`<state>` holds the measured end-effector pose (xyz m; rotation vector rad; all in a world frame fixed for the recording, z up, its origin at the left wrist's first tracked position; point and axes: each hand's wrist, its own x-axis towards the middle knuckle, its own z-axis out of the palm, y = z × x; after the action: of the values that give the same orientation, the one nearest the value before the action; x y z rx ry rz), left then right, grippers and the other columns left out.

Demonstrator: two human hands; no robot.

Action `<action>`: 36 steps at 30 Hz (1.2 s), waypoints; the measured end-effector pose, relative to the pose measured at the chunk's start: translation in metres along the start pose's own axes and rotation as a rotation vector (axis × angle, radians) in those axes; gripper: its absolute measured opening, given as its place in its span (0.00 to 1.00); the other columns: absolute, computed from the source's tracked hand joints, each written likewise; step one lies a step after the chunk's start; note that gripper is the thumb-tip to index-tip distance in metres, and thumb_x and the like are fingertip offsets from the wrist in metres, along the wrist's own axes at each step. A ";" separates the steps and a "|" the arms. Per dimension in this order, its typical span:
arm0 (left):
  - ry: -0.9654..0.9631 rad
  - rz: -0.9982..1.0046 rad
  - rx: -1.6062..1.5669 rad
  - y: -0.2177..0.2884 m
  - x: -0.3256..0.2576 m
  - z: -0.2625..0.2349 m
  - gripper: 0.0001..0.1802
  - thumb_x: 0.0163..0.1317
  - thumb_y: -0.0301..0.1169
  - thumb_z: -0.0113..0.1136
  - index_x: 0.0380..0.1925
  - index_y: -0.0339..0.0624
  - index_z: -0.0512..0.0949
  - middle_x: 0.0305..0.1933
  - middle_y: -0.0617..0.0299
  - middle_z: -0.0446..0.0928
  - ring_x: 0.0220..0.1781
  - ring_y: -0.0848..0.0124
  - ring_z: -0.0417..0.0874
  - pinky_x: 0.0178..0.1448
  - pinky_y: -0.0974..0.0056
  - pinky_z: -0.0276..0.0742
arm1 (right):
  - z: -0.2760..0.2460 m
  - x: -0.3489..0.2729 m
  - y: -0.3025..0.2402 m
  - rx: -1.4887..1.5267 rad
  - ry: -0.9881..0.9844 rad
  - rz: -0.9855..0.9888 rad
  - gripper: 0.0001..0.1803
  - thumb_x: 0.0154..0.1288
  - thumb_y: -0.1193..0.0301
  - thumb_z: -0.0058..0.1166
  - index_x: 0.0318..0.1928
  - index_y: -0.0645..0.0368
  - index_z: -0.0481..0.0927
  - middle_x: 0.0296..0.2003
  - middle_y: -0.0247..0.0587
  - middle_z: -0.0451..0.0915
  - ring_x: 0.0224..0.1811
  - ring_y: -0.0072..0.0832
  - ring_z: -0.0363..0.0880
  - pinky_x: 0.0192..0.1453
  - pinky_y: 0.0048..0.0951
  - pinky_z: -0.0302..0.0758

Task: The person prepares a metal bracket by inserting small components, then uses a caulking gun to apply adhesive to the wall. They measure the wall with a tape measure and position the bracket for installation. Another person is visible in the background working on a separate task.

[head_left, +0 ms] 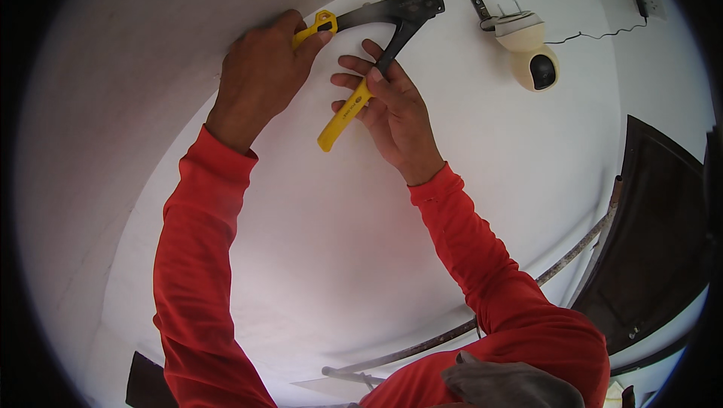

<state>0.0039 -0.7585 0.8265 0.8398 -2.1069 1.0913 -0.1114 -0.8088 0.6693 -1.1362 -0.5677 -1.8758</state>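
A black hand riveter (pixel 407 7) with two yellow-sleeved handles is held up near the white wall, its handles spread wide apart. My left hand (pixel 262 69) is wrapped round the end of the upper handle, thumb by the yellow loop. Below it, my right hand (pixel 398 118) has the lower handle across the palm, with the thumb laid over it and the fingers loosely curled behind. The riveter's head points away from me, near the wall's upper edge. Whether a rivet sits in its nose I cannot tell.
To the right, a cream-white security camera (pixel 531 50) hangs from a black metal bracket (pixel 482 10) on the wall. Its thin cable (pixel 595 35) runs to a plug in the wall outlet (pixel 648 4). Lower right are a rusty pipe (pixel 576 250) and a dark door (pixel 651 242).
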 end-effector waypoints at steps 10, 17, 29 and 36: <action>-0.086 -0.015 -0.064 -0.004 -0.004 0.000 0.32 0.63 0.53 0.68 0.50 0.34 0.77 0.38 0.47 0.80 0.39 0.54 0.82 0.47 0.55 0.78 | 0.012 0.066 0.017 0.395 -0.145 -0.051 0.38 0.76 0.37 0.43 0.66 0.58 0.69 0.69 0.44 0.70 0.76 0.38 0.63 0.78 0.56 0.57; 0.023 0.209 0.261 0.002 -0.039 0.007 0.58 0.41 0.49 0.84 0.68 0.34 0.64 0.58 0.44 0.73 0.63 0.46 0.75 0.64 0.44 0.74 | 0.017 0.077 0.025 0.459 -0.072 -0.153 0.28 0.77 0.44 0.48 0.52 0.58 0.76 0.53 0.41 0.80 0.67 0.39 0.72 0.73 0.53 0.65; -0.017 0.146 0.181 -0.004 -0.020 -0.009 0.40 0.46 0.38 0.81 0.60 0.39 0.74 0.48 0.48 0.83 0.46 0.50 0.86 0.50 0.52 0.84 | 0.038 0.089 0.024 0.406 0.169 -0.230 0.27 0.69 0.46 0.64 0.40 0.60 0.77 0.36 0.39 0.80 0.54 0.42 0.82 0.64 0.41 0.78; 0.010 0.141 0.188 -0.007 -0.014 -0.013 0.30 0.46 0.37 0.81 0.49 0.39 0.82 0.38 0.50 0.86 0.38 0.52 0.88 0.45 0.54 0.83 | 0.052 0.093 0.019 0.402 0.286 -0.201 0.24 0.67 0.49 0.67 0.36 0.55 0.74 0.33 0.37 0.79 0.43 0.33 0.82 0.51 0.37 0.79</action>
<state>0.0203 -0.7471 0.8250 0.7794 -2.1045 1.3821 -0.0907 -0.8212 0.7747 -0.5555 -0.8704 -1.9337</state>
